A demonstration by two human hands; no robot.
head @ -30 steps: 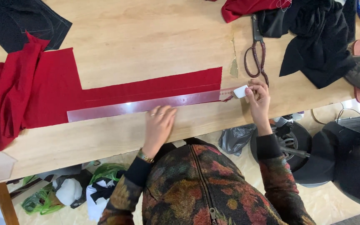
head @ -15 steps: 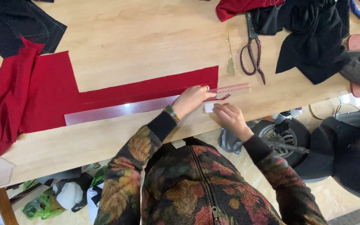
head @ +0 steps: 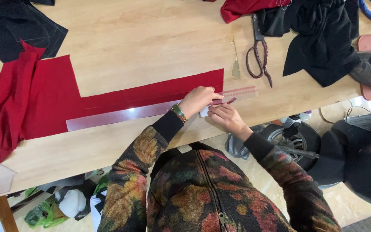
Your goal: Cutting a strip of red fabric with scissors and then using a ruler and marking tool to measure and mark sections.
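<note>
Fingers of the left hand (head: 197, 101) lie flat and spread, pressing down on the clear ruler (head: 151, 111) near its right end, at the centre of the frame; they grasp nothing. Fingers of the right hand (head: 225, 117) are pinched on a small white piece of chalk (head: 204, 111), held against the lower edge of the ruler just beside the left hand.

The ruler lies lengthwise along the lower edge of the red cloth (head: 121, 96), a long strip running from centre to the left, where it widens and bunches in folds at the left edge of the frame. Ruler and cloth rest on the wooden bench (head: 151, 38).

A pair of scissors (head: 258, 53) lies closed at upper right, well apart from both hands. Black cloth (head: 318, 38) is heaped further right, with a second red piece (head: 245, 8) at the top edge. Dark fabric (head: 18, 25) lies at upper left.
</note>
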